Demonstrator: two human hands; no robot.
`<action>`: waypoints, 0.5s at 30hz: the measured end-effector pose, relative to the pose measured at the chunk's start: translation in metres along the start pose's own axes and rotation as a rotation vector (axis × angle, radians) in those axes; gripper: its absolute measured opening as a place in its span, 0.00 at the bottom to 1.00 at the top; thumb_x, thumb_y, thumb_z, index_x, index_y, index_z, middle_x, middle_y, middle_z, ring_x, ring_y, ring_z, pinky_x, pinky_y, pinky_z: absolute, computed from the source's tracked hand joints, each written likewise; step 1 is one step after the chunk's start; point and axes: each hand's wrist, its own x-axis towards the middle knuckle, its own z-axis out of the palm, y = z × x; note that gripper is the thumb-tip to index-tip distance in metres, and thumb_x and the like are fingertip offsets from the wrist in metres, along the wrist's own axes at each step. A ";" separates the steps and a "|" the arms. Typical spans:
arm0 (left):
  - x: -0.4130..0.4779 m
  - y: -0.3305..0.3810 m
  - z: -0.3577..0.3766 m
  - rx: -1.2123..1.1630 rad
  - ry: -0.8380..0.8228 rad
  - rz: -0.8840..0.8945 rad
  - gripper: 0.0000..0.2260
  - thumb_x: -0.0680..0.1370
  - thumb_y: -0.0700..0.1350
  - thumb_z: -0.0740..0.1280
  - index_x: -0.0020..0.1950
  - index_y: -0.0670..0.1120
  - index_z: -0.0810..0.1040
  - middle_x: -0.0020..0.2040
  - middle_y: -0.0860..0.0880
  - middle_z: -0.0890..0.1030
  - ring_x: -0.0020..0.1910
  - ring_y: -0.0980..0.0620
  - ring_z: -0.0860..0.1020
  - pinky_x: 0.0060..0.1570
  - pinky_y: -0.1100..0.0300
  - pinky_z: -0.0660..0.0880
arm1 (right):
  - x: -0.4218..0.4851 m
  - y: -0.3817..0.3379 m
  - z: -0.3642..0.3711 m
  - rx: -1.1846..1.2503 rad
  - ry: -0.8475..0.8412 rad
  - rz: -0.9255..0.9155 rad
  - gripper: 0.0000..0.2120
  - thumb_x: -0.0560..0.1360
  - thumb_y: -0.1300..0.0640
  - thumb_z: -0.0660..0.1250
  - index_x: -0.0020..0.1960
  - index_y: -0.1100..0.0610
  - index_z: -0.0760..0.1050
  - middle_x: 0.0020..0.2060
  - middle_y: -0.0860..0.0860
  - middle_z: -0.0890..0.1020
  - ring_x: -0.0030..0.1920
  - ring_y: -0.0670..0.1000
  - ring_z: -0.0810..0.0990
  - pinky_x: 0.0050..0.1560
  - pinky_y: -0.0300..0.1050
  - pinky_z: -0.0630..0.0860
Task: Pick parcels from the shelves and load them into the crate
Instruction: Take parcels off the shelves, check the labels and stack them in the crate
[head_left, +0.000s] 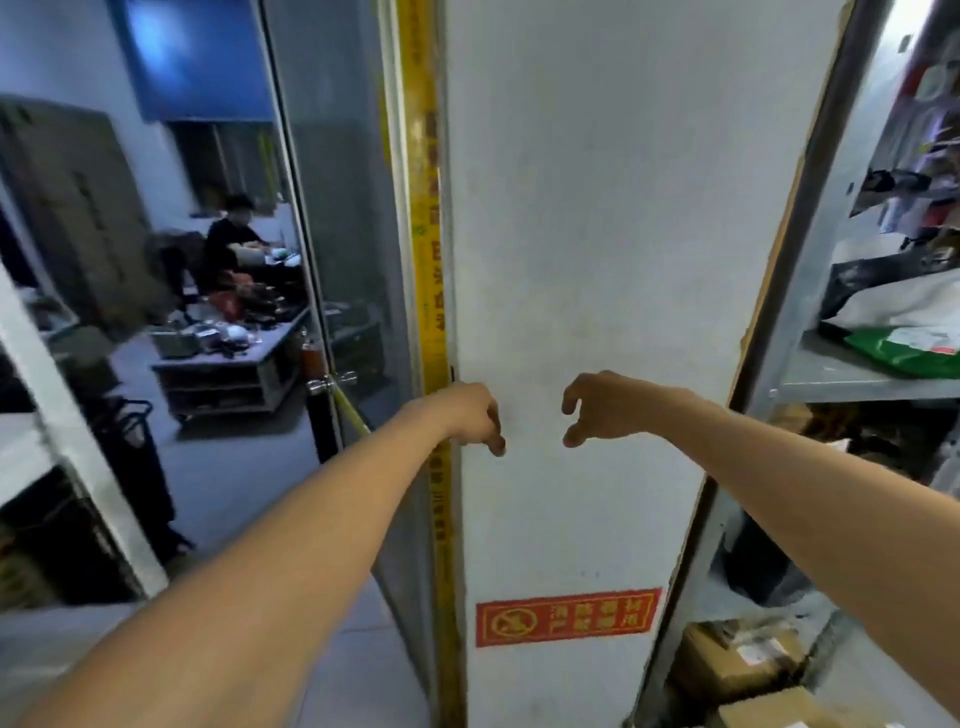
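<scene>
Head view: left hand (475, 415), right hand (597, 408) empty, loosely curled; parcels (904, 353) shelved at 3 o'clock; crate unseen, loading probably pending.

Our tally
We count two grips, left grip (475, 418) and right grip (597, 408), one red sign (569, 617), one yellow tape strip (428, 208), one green parcel (904, 356), two cardboard boxes, upper box (737, 667) and lower box (769, 714), one seated person (228, 244), one desk (270, 341).
</scene>
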 end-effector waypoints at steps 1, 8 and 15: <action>-0.016 -0.021 -0.005 0.018 0.016 -0.038 0.19 0.72 0.52 0.74 0.60 0.45 0.81 0.55 0.46 0.81 0.50 0.48 0.79 0.47 0.56 0.76 | 0.005 -0.019 0.000 -0.010 -0.002 -0.056 0.22 0.76 0.49 0.69 0.63 0.63 0.75 0.59 0.55 0.77 0.59 0.55 0.75 0.52 0.42 0.69; -0.162 -0.150 -0.021 -0.070 0.138 -0.474 0.15 0.73 0.50 0.73 0.48 0.38 0.83 0.45 0.40 0.82 0.40 0.47 0.77 0.38 0.58 0.72 | 0.037 -0.171 0.016 -0.037 -0.052 -0.488 0.17 0.73 0.48 0.71 0.53 0.61 0.79 0.49 0.56 0.81 0.50 0.57 0.80 0.50 0.49 0.76; -0.319 -0.198 0.018 -0.206 0.239 -0.902 0.10 0.72 0.48 0.73 0.43 0.41 0.81 0.43 0.44 0.81 0.43 0.46 0.80 0.44 0.54 0.76 | 0.011 -0.322 0.040 -0.009 -0.145 -0.899 0.28 0.75 0.51 0.71 0.68 0.66 0.69 0.62 0.64 0.76 0.56 0.65 0.77 0.56 0.56 0.76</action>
